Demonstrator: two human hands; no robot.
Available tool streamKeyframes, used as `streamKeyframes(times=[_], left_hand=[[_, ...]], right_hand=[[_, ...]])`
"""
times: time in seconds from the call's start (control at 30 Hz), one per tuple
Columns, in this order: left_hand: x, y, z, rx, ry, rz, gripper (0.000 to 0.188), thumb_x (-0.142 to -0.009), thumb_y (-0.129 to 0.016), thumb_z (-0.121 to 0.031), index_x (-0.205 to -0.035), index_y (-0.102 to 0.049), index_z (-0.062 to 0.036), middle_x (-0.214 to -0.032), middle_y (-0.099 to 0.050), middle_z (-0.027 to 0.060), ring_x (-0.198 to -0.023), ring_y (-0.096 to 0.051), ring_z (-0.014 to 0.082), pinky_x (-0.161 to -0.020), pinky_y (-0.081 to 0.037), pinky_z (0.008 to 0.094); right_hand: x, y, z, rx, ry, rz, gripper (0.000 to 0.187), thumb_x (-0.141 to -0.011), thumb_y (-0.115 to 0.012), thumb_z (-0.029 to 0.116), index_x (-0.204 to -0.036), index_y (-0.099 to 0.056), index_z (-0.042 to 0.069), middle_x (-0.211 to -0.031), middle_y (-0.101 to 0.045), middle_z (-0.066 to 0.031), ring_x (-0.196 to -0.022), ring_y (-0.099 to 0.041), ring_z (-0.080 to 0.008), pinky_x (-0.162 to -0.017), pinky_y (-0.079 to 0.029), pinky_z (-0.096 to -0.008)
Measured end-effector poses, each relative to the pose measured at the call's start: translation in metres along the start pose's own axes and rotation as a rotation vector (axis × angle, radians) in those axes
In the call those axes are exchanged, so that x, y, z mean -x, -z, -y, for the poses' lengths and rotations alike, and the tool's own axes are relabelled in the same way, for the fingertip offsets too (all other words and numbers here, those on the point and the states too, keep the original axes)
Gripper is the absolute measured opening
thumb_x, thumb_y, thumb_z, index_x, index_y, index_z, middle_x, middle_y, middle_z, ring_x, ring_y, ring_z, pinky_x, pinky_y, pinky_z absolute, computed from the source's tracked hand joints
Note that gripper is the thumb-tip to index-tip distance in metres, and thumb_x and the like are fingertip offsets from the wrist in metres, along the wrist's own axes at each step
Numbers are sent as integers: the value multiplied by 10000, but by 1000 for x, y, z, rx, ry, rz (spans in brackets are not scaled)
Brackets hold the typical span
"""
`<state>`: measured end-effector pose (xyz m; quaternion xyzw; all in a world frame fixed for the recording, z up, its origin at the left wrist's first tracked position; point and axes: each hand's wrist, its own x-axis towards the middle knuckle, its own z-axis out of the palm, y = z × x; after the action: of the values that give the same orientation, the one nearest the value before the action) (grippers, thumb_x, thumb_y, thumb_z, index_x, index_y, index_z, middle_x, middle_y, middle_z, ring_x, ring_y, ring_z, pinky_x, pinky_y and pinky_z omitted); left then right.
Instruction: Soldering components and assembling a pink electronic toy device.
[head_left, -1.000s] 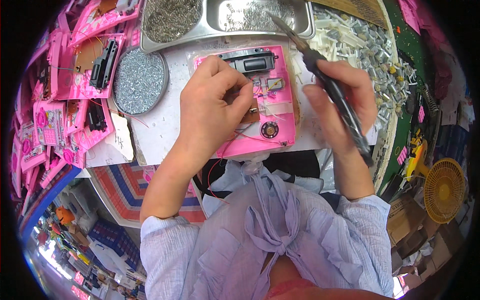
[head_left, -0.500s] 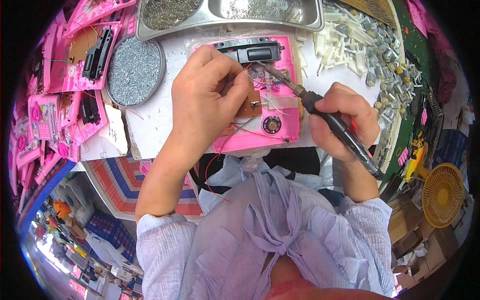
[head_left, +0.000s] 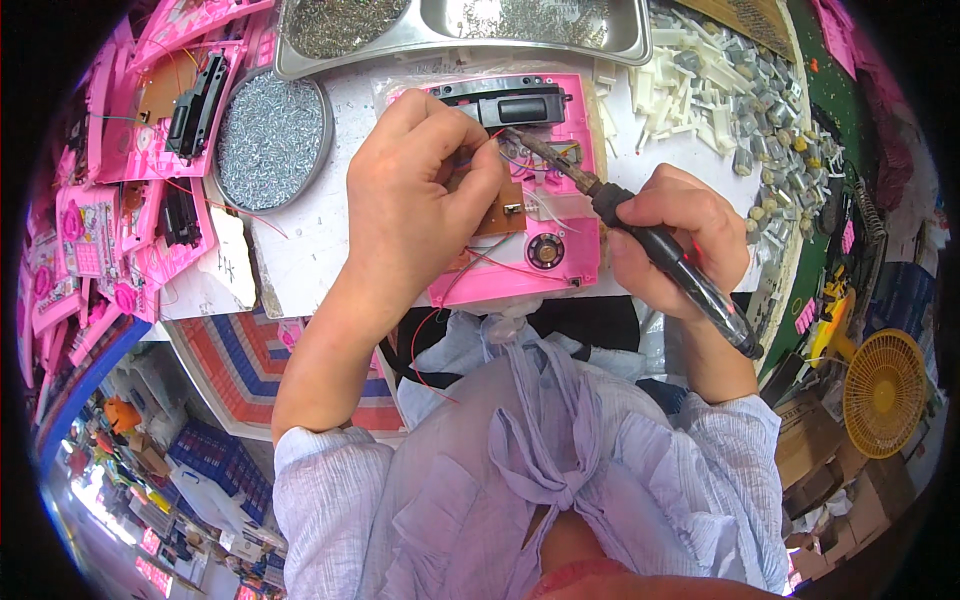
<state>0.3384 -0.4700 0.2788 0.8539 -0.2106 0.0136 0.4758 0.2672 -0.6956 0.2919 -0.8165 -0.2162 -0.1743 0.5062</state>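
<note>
Right hand (head_left: 685, 240) first: on my feed it grasps a black-handled soldering iron (head_left: 675, 262) like a pen, the metal shaft slanting up and leftward. Across from it, the left hand (head_left: 425, 170) pinches a red wire (head_left: 498, 132) between thumb and forefinger. I see only a short stretch of that wire beside the fingertips, near the iron's tip; whether tip and wire touch, I cannot tell.

Just below both sits the pink casing (head_left: 588, 235), open on the table in front of the wearer, partly covered by the left hand. Inside it I make out a black plastic part (head_left: 520, 108) along the far edge, a brown circuit board (head_left: 500, 216) beside the left hand, and a round speaker (head_left: 545, 251) toward the near right corner. Thin wires run among them.

Farther out, a round dish (head_left: 325, 150) of small silvery screws lies left of the casing, and beyond the casing a metal tray (head_left: 425, 52) carries small metal pieces in two compartments. To the right I have loose white plastic pieces (head_left: 700, 110) heaped against grey blocks (head_left: 742, 160). At far left, more pink housings (head_left: 85, 255) are piled up, several with wires trailing. Low on the right stands a yellow fan (head_left: 884, 395).
</note>
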Motion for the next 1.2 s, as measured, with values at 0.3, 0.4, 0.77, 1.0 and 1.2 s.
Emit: streamKeyframes(times=[0.3,0.4,0.77,1.0,1.2], left_hand=[[0,0,-1,7,10,-7,89,-794,-750,-25,-779,-663,-33,-767,-566,55,-578,-549,146,-525,-445,296],[0,0,-1,-24,-5,-7,103,-789,-752,-28,-770,-651,-37,-758,-556,55,-578,-548,154,-522,-444,300],[0,-8,4,-104,-106,-79,148,-757,-756,-30,-746,-610,-45,-752,-550,66,-590,-575,192,-541,-487,323],[-1,-7,3,-124,-120,-79,141,-739,-743,-17,-745,-605,-43,-747,-543,64,-573,-571,184,-516,-476,313],[0,-8,2,-112,-108,-77,135,-742,-737,-12,-746,-605,-42,-746,-541,63,-566,-570,179,-512,-475,314]], right_hand=[[0,6,0,0,22,6,339,-654,-785,-51,-963,-662,18,-742,-673,-64,-528,-552,-184,-482,-425,-295],[1,7,1,14,-8,17,306,-677,-776,-34,-955,-654,12,-699,-632,-61,-521,-531,-178,-480,-395,-298],[-6,3,1,99,-37,52,304,-663,-788,-39,-940,-683,34,-721,-672,-67,-556,-608,-200,-509,-464,-298],[-9,3,1,87,-40,48,289,-678,-797,-28,-936,-685,39,-730,-679,-75,-564,-618,-206,-518,-475,-298],[-10,3,1,88,-36,56,287,-682,-795,-27,-939,-686,38,-728,-679,-68,-565,-618,-205,-516,-473,-296]])
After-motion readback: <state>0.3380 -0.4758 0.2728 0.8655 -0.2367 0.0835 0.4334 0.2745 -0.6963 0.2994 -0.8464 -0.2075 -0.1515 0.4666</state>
